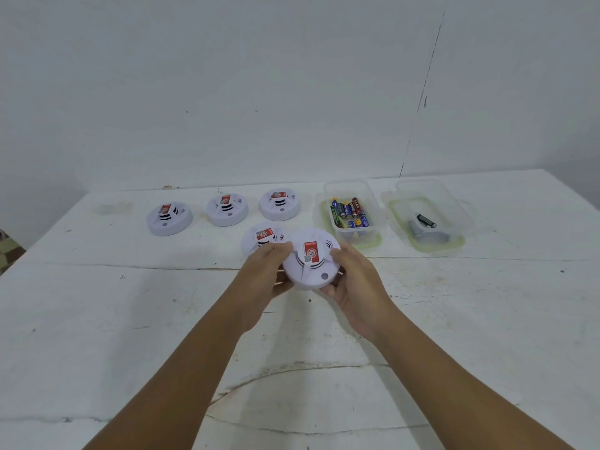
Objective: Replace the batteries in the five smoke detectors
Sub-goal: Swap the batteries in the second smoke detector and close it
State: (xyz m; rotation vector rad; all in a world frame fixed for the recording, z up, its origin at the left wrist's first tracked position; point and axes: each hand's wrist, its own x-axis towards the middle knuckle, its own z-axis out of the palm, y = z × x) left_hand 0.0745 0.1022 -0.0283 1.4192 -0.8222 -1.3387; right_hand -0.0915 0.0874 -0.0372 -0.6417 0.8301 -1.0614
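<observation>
My left hand (271,269) and right hand (349,280) hold the round smoke detector (310,263) by its rim; it looks light, hard and a bit slippery.

White table (130,319) w/ worn, scuffed top, thin cracks running across it. Plain white wall (227,76) behind, a thin dark line running down it at right. At far left edge, a bit of patterned floor (8,251) shows beside the table.
</observation>
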